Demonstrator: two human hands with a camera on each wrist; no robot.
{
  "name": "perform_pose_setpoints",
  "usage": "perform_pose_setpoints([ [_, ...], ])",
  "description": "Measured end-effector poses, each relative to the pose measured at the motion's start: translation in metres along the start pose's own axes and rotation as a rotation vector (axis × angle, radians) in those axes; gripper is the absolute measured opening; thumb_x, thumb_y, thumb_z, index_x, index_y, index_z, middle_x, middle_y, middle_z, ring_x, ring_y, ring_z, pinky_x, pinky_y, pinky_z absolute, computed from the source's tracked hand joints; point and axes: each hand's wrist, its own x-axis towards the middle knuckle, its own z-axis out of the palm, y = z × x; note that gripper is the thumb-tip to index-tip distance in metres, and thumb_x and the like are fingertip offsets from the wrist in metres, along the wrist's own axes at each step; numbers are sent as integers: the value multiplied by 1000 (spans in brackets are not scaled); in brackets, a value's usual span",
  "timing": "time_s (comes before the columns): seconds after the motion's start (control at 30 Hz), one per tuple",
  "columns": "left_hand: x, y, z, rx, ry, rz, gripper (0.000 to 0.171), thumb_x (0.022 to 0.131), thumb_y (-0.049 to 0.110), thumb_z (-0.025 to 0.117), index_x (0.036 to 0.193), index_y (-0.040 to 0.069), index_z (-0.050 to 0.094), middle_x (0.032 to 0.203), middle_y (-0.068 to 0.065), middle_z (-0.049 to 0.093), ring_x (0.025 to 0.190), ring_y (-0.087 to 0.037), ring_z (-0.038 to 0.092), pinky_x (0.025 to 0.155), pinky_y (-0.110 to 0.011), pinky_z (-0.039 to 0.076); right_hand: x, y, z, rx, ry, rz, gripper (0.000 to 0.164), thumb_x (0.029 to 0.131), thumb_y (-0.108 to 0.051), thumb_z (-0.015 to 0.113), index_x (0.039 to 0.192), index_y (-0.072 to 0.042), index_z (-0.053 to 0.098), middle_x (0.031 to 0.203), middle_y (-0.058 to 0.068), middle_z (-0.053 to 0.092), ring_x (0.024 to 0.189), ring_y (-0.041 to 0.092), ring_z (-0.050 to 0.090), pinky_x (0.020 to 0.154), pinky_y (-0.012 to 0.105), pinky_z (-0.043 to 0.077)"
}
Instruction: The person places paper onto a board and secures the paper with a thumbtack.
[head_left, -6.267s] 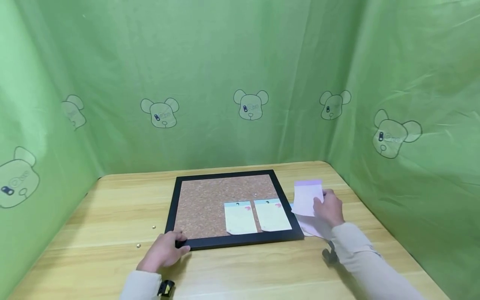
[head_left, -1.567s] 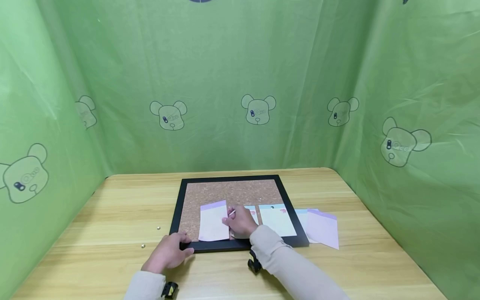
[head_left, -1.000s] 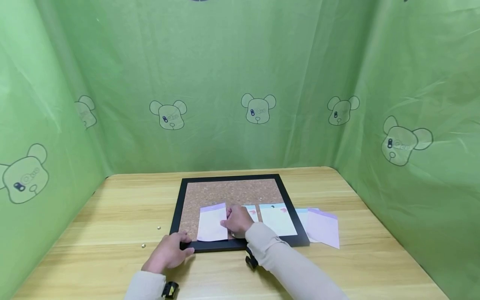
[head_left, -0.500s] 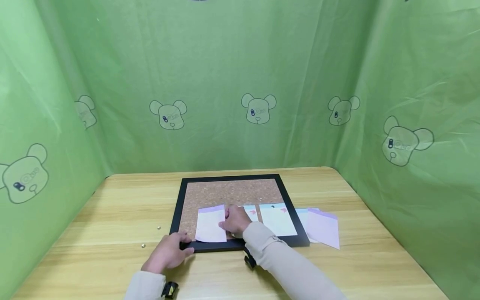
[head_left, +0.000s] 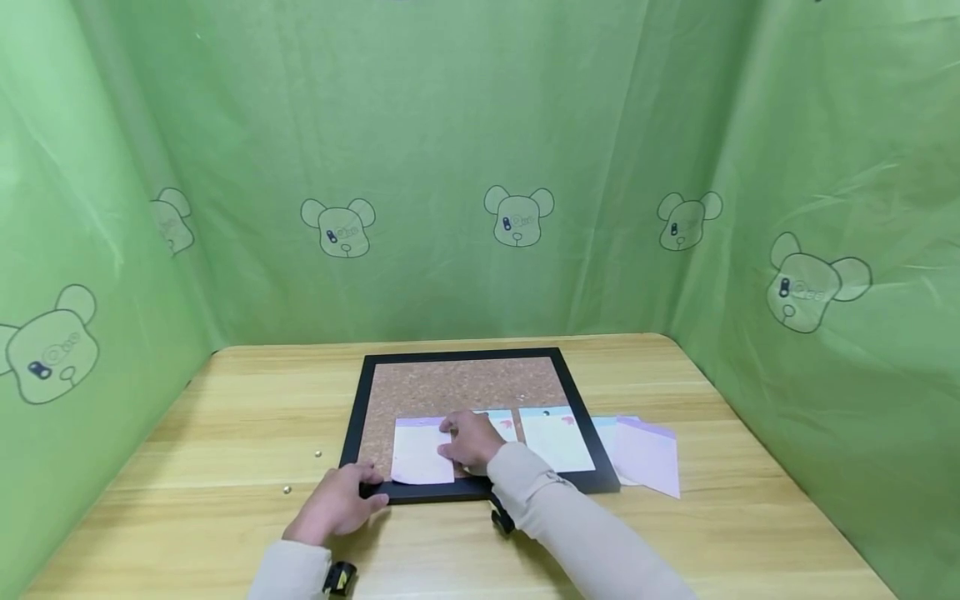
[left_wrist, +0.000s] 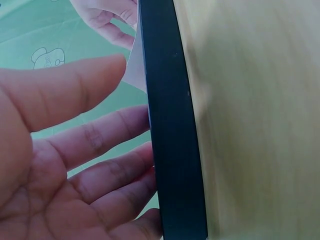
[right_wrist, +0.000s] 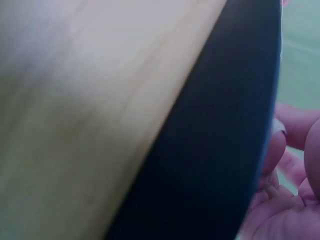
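Note:
In the head view, a black-framed cork board (head_left: 472,377) lies on the table. My right hand (head_left: 472,442) is over its lower middle. Index finger and thumb are spread apart at the right edge of a pale note with a purple top strip (head_left: 422,454), the index on the strip. That note lies on the cork at lower left. Two blue-topped notes, the right one (head_left: 557,443) with a pin at its top, lie to its right; my hand partly covers the nearer one. My left hand (head_left: 333,502) rests at the board's near left corner; its fingers (left_wrist: 107,131) touch the frame (left_wrist: 172,125).
Right of the board lie loose notes, a purple-topped one (head_left: 647,458) over a blue-topped one (head_left: 606,429). Two small metal pins, the nearer (head_left: 287,490) and the farther (head_left: 318,454), sit on the table left of the board. Green curtains (head_left: 420,283) enclose the table.
My right hand brought the purple-topped note from the right-hand pile onto the cork, shifting it slightly left. Its top edge has just lowered and my index finger moved onto the strip. My left hand stays put.

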Motion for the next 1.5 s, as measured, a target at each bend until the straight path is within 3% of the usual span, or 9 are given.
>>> perform_pose_setpoints([
  [0.13,0,1,0,1,-2,0,29,86,16,73,110,2,70,138,-23,49,126,-55,38,103,-65,30,0,2,-2,-15,-33,-6,35,84,-15,77,115,-3,68,99,10,68,94,22,63,88,38,51],
  [0.2,1,1,0,1,-2,0,29,85,16,73,110,1,70,138,-23,49,126,-55,38,103,-65,30,0,3,-4,-6,-65,-7,41,81,-15,80,118,-2,66,91,11,69,86,21,64,84,37,53],
  [0.33,1,0,0,1,-1,-1,29,85,16,73,109,1,70,138,-24,50,126,-55,38,103,-65,30,0,2,-5,33,-128,11,52,78,-12,83,123,1,60,66,8,61,56,15,57,61,28,51],
  [0.7,1,-3,2,-15,9,28,29,85,17,74,109,2,70,135,-25,52,123,-53,43,102,-63,34,-1,2,-3,75,-143,79,53,77,-10,82,124,-1,58,70,9,57,52,15,53,48,24,42],
  [0.83,2,-7,-1,-27,50,62,24,85,16,74,106,3,70,116,-19,65,111,-44,57,96,-57,44,-1,1,-3,86,-139,81,54,77,-9,82,124,0,58,70,9,57,51,15,52,46,23,41],
  [0.93,4,-10,-6,-36,76,80,20,86,14,73,103,4,70,100,-10,69,99,-33,63,90,-51,49,0,1,-3,89,-139,80,54,77,-9,82,124,0,58,69,10,57,49,15,52,45,23,41],
  [1.07,9,-13,-16,-61,101,75,19,88,13,71,103,2,69,97,-9,69,93,-27,65,86,-47,52,-1,2,-4,72,-135,68,53,77,-8,82,123,0,58,68,9,57,49,15,52,46,24,42],
  [1.3,24,-32,-43,-19,132,29,25,90,14,68,108,-3,67,111,-24,65,94,-35,66,84,-50,53,-3,2,-4,72,-126,49,51,78,-7,81,123,0,58,70,8,57,50,15,54,49,24,44],
  [1.5,39,-50,-65,116,52,28,27,90,14,67,110,-4,67,108,-28,64,102,-47,59,89,-56,48,-5,-2,-6,57,-135,49,52,79,-9,81,124,0,58,71,6,56,51,13,54,51,23,44],
])
